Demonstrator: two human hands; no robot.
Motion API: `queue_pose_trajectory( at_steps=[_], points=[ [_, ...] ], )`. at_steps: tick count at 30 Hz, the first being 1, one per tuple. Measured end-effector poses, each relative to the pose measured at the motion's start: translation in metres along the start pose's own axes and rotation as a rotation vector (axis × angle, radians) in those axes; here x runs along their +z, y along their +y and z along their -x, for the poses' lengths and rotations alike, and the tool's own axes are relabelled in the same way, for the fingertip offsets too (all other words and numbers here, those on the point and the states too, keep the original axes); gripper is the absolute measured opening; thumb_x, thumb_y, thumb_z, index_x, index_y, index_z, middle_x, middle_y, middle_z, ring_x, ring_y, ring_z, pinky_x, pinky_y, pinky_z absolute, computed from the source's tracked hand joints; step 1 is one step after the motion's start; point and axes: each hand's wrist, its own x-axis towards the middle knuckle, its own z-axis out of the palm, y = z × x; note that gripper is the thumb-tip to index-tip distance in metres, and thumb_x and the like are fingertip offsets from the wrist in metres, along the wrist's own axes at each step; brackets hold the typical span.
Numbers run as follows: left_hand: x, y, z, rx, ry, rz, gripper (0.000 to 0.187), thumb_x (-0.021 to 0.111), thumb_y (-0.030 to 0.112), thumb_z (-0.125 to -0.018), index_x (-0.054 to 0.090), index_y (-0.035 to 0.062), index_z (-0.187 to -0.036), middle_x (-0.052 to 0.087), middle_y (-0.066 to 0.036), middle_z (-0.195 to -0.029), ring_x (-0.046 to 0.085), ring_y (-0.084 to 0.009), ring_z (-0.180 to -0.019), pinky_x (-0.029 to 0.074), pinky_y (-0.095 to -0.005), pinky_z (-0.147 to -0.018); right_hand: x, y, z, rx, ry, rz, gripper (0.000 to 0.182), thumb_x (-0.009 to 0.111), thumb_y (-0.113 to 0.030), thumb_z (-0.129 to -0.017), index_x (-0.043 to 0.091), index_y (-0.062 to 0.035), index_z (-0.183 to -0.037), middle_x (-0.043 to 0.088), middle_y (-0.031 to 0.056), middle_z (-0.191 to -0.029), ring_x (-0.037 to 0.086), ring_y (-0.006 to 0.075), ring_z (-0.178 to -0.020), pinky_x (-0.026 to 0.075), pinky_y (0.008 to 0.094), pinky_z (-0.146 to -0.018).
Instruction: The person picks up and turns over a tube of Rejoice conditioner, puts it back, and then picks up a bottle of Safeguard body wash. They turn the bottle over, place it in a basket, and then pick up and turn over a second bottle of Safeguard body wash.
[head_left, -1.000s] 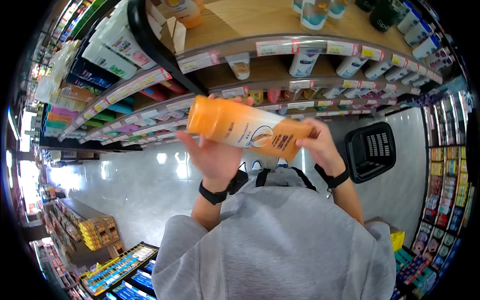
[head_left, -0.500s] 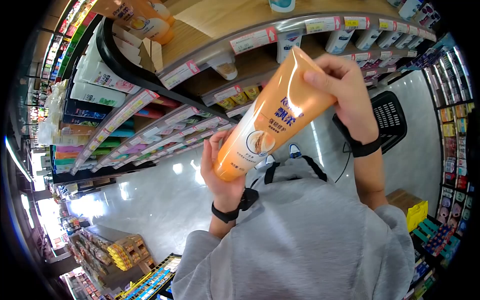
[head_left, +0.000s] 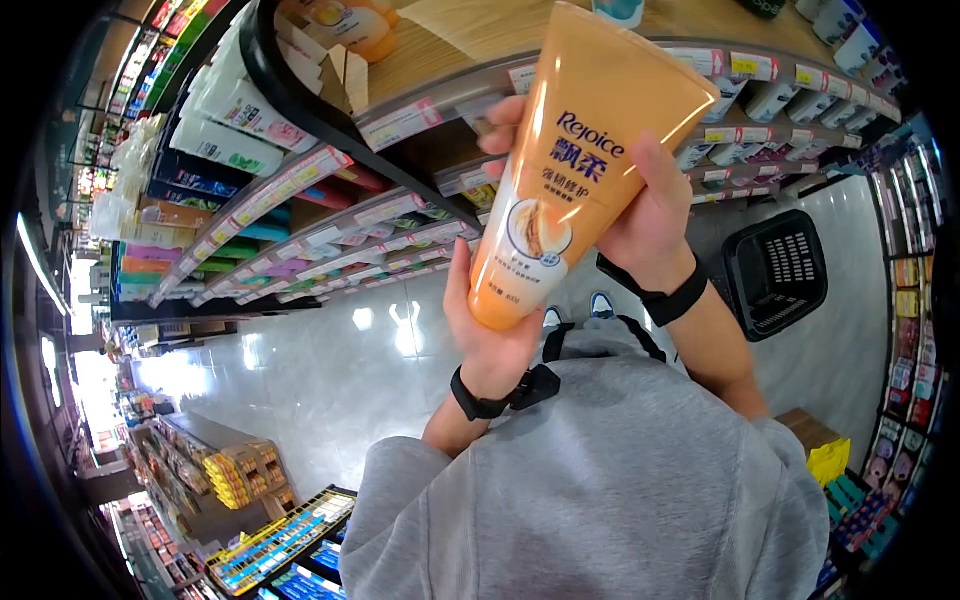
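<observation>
Head view: the Rejoice tube (head_left: pixel 580 170) is tilted before the shelves (head_left: pixel 380 128), cap (head_left: pixel 500 305) near. Right hand (head_left: pixel 652 222): grip clasps the tube, thumb in front. Left hand (head_left: pixel 500 345): supports the cap; finger closure cannot be told. Black basket (head_left: pixel 745 285) stands right.

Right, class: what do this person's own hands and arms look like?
The left hand and right hand are gloveless, each with a black wristband; a chunky dark piece sits beside the left one. Plain grey sleeves leave the forearms uncovered.
</observation>
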Motion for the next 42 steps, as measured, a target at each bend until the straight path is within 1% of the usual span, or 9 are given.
queue_pose_trajectory(
  at_steps=[3, 7, 14, 21, 27, 33, 36, 39, 42],
  points=[
    [-0.004, -0.001, -0.002, 0.006, -0.01, -0.023, 0.036, 0.045, 0.035, -0.096, 0.054, 0.0103, -0.12, 0.061, -0.004, -0.117, 0.058, -0.0211, -0.107, 0.048, -0.0375, -0.088, 0.015, -0.004, 0.002, 0.003, 0.177, 0.038, 0.064, 0.048, -0.04, -0.081, 0.044, 0.0067, -0.124, 0.054, 0.0223, -0.115, 0.059, 0.031, -0.098, 0.049, 0.0399, -0.086],
    [-0.008, -0.005, -0.005, 0.029, 0.098, -0.076, 0.036, 0.046, 0.038, -0.094, 0.056, 0.0132, -0.119, 0.062, -0.003, -0.114, 0.058, -0.02, -0.104, 0.048, -0.037, -0.085, 0.014, -0.001, 0.005, -0.016, 0.085, 0.108, 0.064, 0.049, -0.037, -0.075, 0.045, 0.0055, -0.122, 0.054, 0.0211, -0.112, 0.058, 0.0289, -0.094, 0.049, 0.0375, -0.082],
    [0.001, -0.012, -0.005, 0.104, 0.218, -0.095, 0.04, 0.042, 0.041, -0.095, 0.054, 0.0125, -0.12, 0.06, -0.004, -0.116, 0.058, -0.0214, -0.105, 0.047, -0.0397, -0.086, 0.007, -0.004, 0.0, 0.013, 0.087, 0.044, 0.063, 0.048, -0.037, -0.08, 0.043, 0.0068, -0.124, 0.053, 0.0237, -0.117, 0.058, 0.0298, -0.098, 0.049, 0.0397, -0.085],
    [0.033, -0.019, 0.009, -0.2, -0.107, -0.413, 0.067, 0.015, 0.054, -0.098, 0.044, 0.0019, -0.129, 0.058, -0.018, -0.115, 0.063, -0.032, -0.093, 0.053, -0.0367, -0.07, -0.023, -0.026, -0.016, 0.073, 0.022, -0.246, 0.069, 0.042, -0.045, -0.092, 0.03, 0.0064, -0.137, 0.047, 0.0275, -0.128, 0.057, 0.0325, -0.106, 0.051, 0.0445, -0.09],
    [0.025, -0.02, 0.011, -0.355, -0.342, -0.373, 0.071, 0.011, 0.057, -0.097, 0.039, 0.0019, -0.132, 0.055, -0.022, -0.115, 0.062, -0.0266, -0.079, 0.052, -0.0336, -0.06, -0.021, -0.036, -0.01, 0.147, 0.016, -0.326, 0.075, 0.042, -0.053, -0.091, 0.031, 0.006, -0.136, 0.048, 0.0282, -0.126, 0.058, 0.0335, -0.105, 0.053, 0.0466, -0.086],
    [0.024, -0.023, 0.011, -0.398, -0.368, -0.4, 0.073, 0.011, 0.059, -0.096, 0.037, 0.0024, -0.134, 0.055, -0.023, -0.115, 0.062, -0.0256, -0.077, 0.051, -0.0321, -0.058, -0.018, -0.044, -0.004, 0.144, 0.039, -0.32, 0.075, 0.04, -0.054, -0.092, 0.031, 0.0061, -0.136, 0.048, 0.0293, -0.126, 0.058, 0.0354, -0.105, 0.052, 0.0484, -0.085],
    [0.036, -0.027, 0.016, -0.383, -0.167, -0.501, 0.076, 0.01, 0.062, -0.094, 0.039, 0.0025, -0.131, 0.055, -0.026, -0.106, 0.057, -0.0277, -0.063, 0.044, -0.0297, -0.047, -0.017, -0.044, -0.001, 0.143, 0.062, -0.32, 0.076, 0.04, -0.054, -0.091, 0.031, 0.0059, -0.137, 0.047, 0.0299, -0.126, 0.057, 0.0367, -0.107, 0.051, 0.0486, -0.087],
    [0.011, -0.023, 0.009, -0.429, -0.446, -0.282, 0.075, 0.012, 0.062, -0.094, 0.037, 0.0031, -0.134, 0.054, -0.022, -0.117, 0.06, -0.0246, -0.078, 0.051, -0.0307, -0.059, -0.011, -0.043, -0.001, 0.156, 0.09, -0.264, 0.073, 0.04, -0.052, -0.093, 0.032, 0.0055, -0.137, 0.047, 0.029, -0.128, 0.056, 0.0378, -0.111, 0.05, 0.0466, -0.09],
    [0.009, -0.019, 0.013, -0.353, -0.405, -0.373, 0.076, 0.027, 0.064, -0.093, 0.035, 0.0022, -0.136, 0.054, -0.019, -0.116, 0.058, -0.0237, -0.077, 0.05, -0.031, -0.061, -0.011, -0.038, -0.004, 0.183, 0.19, -0.104, 0.067, 0.041, -0.046, -0.095, 0.033, 0.0057, -0.136, 0.047, 0.0265, -0.13, 0.052, 0.0377, -0.117, 0.048, 0.0441, -0.094]
  ],
)
